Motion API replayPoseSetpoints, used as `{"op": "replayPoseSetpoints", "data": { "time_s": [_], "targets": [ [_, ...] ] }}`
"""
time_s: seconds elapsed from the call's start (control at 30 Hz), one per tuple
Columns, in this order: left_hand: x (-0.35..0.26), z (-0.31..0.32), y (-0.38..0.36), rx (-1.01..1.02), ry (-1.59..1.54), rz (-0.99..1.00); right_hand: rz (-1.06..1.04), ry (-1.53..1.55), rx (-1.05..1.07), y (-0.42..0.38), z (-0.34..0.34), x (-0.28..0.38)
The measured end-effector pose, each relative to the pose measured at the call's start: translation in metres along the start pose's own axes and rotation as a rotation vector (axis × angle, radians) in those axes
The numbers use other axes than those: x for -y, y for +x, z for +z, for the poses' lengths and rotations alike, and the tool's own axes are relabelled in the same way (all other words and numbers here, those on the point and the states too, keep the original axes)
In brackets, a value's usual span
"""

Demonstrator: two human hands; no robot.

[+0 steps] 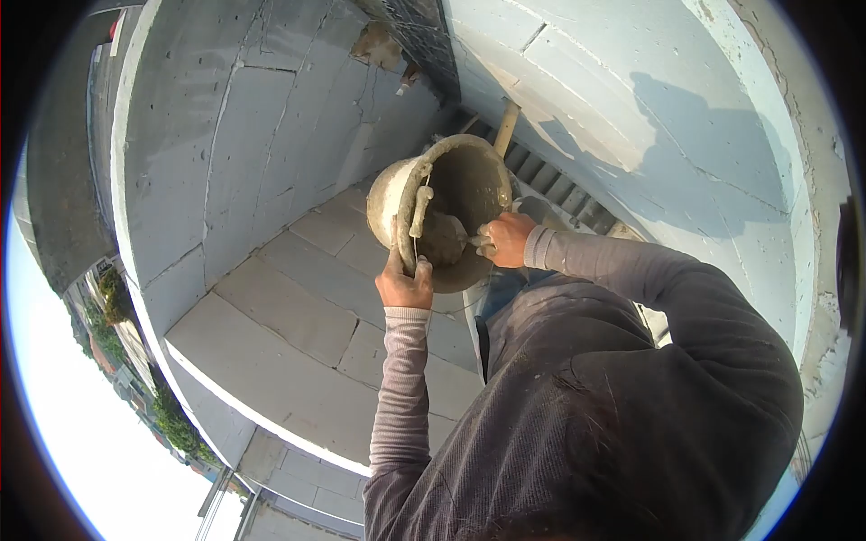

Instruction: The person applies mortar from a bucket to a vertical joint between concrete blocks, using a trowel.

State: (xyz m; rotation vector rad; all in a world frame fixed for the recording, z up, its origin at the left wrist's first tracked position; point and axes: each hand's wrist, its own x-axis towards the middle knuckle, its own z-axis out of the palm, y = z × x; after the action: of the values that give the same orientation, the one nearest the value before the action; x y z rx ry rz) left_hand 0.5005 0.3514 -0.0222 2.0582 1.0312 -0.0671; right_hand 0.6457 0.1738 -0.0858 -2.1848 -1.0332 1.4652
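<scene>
A mortar-crusted bucket (390, 206) is tilted on its side at the centre, its open mouth facing me and to the right. My left hand (406, 281) is closed round the lower left part of its rim, below the handle grip (421, 211). At the right side of the mouth, my right hand (507, 240) is closed on the handle of a trowel (444, 238). The trowel's blade lies inside the bucket against its grey inner wall. Whether mortar is on the blade is hard to tell.
Block walls rise at the left (262, 144) and right (577, 81). Behind the bucket stand a wooden piece (507, 128) and a row of dark slats (546, 176). A pale block surface (289, 311) lies below left. Rooftops and trees show far left.
</scene>
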Motion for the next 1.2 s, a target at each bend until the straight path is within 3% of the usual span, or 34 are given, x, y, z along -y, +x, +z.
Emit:
{"op": "replayPoseSetpoints", "data": {
  "time_s": [0.1,0.17,0.2,0.33,0.47,0.5,0.6,0.73,0.83,0.97,1.0,1.07,1.1,1.13,1.2],
  "targets": [
    [0.028,-0.017,0.006,-0.015,-0.2,-0.098,-0.027,-0.028,0.027,-0.006,-0.022,0.012],
    [0.056,-0.017,0.008,-0.048,-0.365,-0.014,-0.179,0.089,-0.184,0.0,-0.012,-0.001],
    [0.059,-0.019,0.009,-0.031,-0.5,-0.109,-0.185,0.062,-0.193,-0.003,-0.029,0.007],
    [0.044,-0.032,-0.011,-0.094,-0.786,-0.38,-0.065,-0.017,-0.095,-0.031,-0.094,0.043],
    [0.098,0.009,-0.013,-0.264,-0.984,-0.437,-0.08,-0.117,-0.133,-0.063,-0.148,0.084],
    [0.105,0.018,-0.013,-0.302,-0.994,-0.388,-0.012,-0.076,-0.092,-0.078,-0.17,0.108],
    [0.115,0.037,-0.007,-0.365,-0.97,-0.344,-0.157,-0.107,-0.195,-0.091,-0.207,0.135],
    [0.125,0.053,0.005,-0.359,-0.948,-0.418,-0.311,0.413,-0.189,-0.118,-0.289,0.203],
    [0.11,0.045,0.003,-0.401,-0.884,-0.38,-0.384,0.568,-0.178,-0.123,-0.367,0.252],
    [0.126,0.053,0.004,-0.436,-0.864,-0.342,-0.441,0.74,-0.091,-0.063,-0.47,0.251],
    [0.135,0.056,0.004,-0.425,-0.898,-0.382,-0.363,0.867,-0.022,-0.037,-0.496,0.243],
    [0.126,0.044,-0.01,-0.422,-0.868,-0.419,-0.274,0.985,0.048,0.001,-0.511,0.226],
    [0.118,0.037,-0.009,-0.422,-0.832,-0.44,-0.297,0.969,-0.036,0.014,-0.514,0.227],
    [0.118,0.039,-0.009,-0.473,-0.989,-0.449,-0.319,0.951,-0.117,0.023,-0.521,0.228],
    [0.141,0.043,-0.007,-0.479,-0.88,-0.442,-0.412,0.949,-0.001,0.004,-0.515,0.236]
  ]
}}
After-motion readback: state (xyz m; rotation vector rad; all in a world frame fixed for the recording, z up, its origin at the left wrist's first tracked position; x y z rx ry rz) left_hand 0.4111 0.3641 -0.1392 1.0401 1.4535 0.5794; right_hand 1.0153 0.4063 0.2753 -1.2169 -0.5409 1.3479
